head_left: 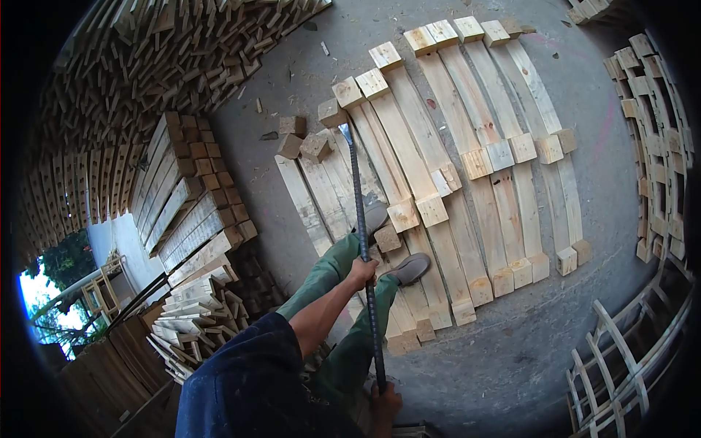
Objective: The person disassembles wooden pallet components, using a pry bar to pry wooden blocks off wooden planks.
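A long pry bar [357, 193] of ribbed steel rod, with a bright flattened tip, runs lengthwise through the view. My left hand [363, 271] is wrapped round its middle. Near the lower end, my right hand [385, 400] is closed on the same bar. The tip lies at the edge of a wooden block [332, 113]; whether it touches cannot be made out. Rows of boards with blocks [432, 209] on them lie on the floor around my feet. Between my shoes [412, 269] sits another block [388, 239].
Loose blocks [315, 148] rest by the far board ends. Stacked timber [197, 190] and a large heap of slats [146, 80] stand to the left. At the right are an upright stack of pallets [646, 146] and a slatted wooden frame [621, 358]. The floor [504, 350] is concrete.
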Demonstrator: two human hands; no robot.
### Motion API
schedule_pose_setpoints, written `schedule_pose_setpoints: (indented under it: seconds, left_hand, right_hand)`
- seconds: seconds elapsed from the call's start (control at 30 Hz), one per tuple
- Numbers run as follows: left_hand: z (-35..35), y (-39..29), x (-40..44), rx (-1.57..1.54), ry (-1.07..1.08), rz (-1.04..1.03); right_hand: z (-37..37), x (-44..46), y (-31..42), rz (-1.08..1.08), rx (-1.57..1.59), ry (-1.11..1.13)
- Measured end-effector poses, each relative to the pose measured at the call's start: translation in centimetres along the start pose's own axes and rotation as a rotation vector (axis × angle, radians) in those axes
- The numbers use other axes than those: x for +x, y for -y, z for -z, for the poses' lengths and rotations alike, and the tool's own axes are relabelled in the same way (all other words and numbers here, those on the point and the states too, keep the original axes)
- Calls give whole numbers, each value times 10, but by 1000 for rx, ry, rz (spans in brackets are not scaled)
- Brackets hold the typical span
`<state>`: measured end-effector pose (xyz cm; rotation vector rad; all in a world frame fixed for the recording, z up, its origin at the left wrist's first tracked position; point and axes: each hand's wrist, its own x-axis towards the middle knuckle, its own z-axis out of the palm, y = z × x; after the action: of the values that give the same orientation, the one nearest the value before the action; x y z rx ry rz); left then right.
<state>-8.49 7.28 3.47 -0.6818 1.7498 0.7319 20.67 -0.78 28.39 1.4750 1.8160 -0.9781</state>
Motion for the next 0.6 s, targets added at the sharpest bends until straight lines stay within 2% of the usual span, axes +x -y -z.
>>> schedule_pose_setpoints:
  seconds: [0.07, 0.13, 0.23, 0.33, 0.4, 0.47, 0.57, 0.6]
  left_hand:
    - [-32, 40, 39, -18, 58, 113]
    - [-63, 73, 75, -95, 16, 75]
    - [-81, 83, 87, -86, -6, 70]
    - [-73, 66, 51, -191, 34, 26]
    - [-57, 54, 26, -175, 18, 7]
    - [-37, 16, -13, -257, 34, 21]
    - [-11, -27, -30, -139, 27, 28]
    - [-1, -40, -32, -188, 50, 52]
  right_hand:
    - [-27, 57, -56, -132, 17, 143]
    - [-57, 109, -109, -158, 123, 188]
    - [-57, 134, -124, -270, 124, 250]
    - [-15, 100, -104, -189, 144, 165]
    - [16, 57, -71, -10, 14, 52]
    - [55, 23, -27, 69, -2, -46]
    - [81, -16, 25, 85, -43, -86]
    - [96, -20, 49, 148, -85, -145]
